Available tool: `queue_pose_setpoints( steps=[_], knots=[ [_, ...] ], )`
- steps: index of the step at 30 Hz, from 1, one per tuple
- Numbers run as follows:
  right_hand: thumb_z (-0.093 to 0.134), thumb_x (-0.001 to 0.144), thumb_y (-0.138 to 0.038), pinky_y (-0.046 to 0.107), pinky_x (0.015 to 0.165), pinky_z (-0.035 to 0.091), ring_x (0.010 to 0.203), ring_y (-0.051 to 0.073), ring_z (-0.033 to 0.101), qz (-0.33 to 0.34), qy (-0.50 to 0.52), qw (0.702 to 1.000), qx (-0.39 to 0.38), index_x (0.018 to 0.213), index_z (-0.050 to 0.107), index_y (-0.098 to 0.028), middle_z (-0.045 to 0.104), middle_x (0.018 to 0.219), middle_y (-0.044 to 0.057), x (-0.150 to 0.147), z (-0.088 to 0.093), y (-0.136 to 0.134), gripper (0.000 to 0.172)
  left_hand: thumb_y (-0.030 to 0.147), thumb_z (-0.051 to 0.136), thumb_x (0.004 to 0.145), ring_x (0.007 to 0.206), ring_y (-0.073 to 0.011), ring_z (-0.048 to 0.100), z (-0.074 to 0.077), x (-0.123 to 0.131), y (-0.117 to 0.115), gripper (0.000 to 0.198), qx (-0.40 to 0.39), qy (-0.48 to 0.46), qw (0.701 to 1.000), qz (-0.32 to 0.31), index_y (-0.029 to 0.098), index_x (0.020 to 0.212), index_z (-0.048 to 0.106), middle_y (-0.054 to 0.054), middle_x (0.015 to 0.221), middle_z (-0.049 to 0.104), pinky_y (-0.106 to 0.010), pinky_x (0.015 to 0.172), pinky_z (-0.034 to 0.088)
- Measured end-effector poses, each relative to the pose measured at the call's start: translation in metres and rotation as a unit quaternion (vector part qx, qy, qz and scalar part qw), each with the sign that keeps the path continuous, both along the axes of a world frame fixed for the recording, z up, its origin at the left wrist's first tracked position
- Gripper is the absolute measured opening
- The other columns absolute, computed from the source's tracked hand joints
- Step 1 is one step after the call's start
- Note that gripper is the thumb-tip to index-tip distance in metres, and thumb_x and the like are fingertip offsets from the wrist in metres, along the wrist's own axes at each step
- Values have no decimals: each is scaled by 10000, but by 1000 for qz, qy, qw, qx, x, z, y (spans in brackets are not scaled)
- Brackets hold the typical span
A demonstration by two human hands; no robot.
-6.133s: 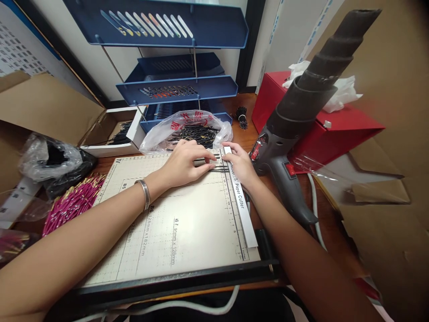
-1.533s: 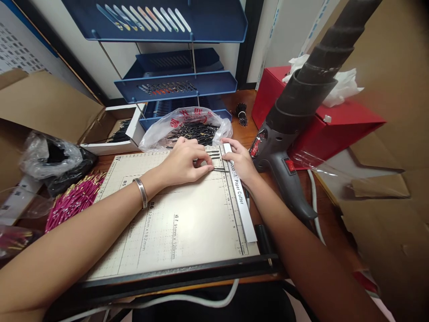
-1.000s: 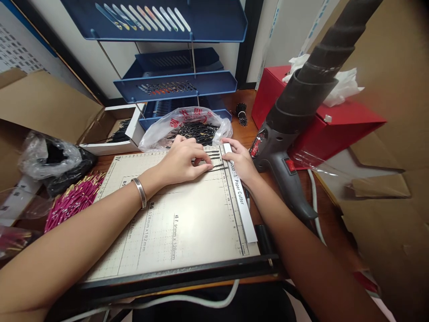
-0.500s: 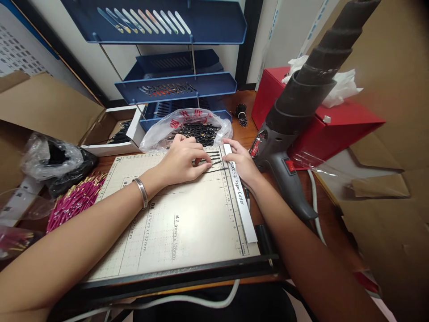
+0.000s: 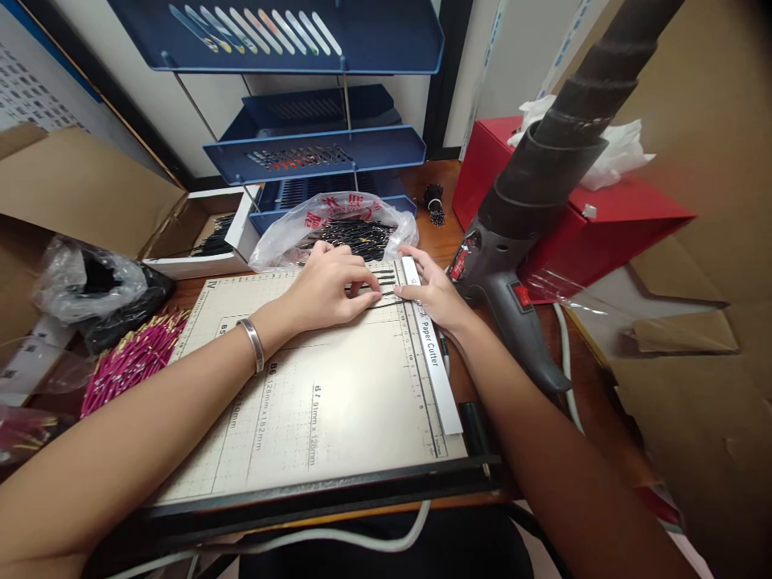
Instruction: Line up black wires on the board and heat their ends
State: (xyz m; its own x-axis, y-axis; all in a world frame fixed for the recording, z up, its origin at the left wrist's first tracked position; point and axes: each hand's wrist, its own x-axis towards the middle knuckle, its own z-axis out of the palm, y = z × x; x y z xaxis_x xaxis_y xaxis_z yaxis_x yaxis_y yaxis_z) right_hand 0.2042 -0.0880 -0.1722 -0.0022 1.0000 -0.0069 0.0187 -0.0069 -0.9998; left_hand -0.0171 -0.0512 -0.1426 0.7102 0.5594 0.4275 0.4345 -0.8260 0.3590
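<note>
Thin black cords (image 5: 386, 278) lie side by side near the far right corner of a cream paper cutter board (image 5: 355, 386). My left hand (image 5: 334, 285) rests on the board with curled fingers, thumb and index closed on the cords. A silver bangle (image 5: 253, 346) circles that wrist. Across the white strip (image 5: 435, 362) marked "Paper Cutter" lies my right hand (image 5: 437, 293), thumb and index finger spread. Its thumb tip touches the board beside the cord ends; the other fingers are partly hidden past the strip.
Behind the board sits a plastic bag (image 5: 355, 233) of black cords, below blue tray shelves (image 5: 314, 149). Pink cords with gold tips (image 5: 133, 362) lie left. A heat gun (image 5: 512, 241) stands right, before a red box (image 5: 627, 233). A white cable (image 5: 338, 537) runs along the front.
My right thumb has shifted left and slightly toward me, off the white strip to beside the cord ends. My left hand stays nearly still on the cords.
</note>
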Motion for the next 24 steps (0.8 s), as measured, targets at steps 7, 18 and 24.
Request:
queue_pose_setpoints(
  steps=[7,18,24],
  knots=[
    [824,552,-295,522,1316,354,1457,342,532,2,11,1000,-1,1383,535,-276,567,1541,79,-1,-2,1,880,368,654,940,785,-206,547,0,1,0,235,1,9,1000,18,226,831,805,-17,721,702,-429,837,258],
    [753,525,-279,539,1319,357,1421,344,566,-19,46,999,-20,1315,563,-263,628,1475,69,-5,3,1,813,356,651,927,778,-201,537,-2,1,1,225,5,8,999,35,225,823,802,-19,715,698,-433,847,249],
    [749,540,-271,560,1323,352,1448,355,540,-17,25,999,-13,1320,589,-285,605,1518,53,-2,0,3,797,388,655,937,786,-205,533,-3,2,2,241,-1,3,999,34,230,833,804,-20,710,689,-431,847,247]
  ],
)
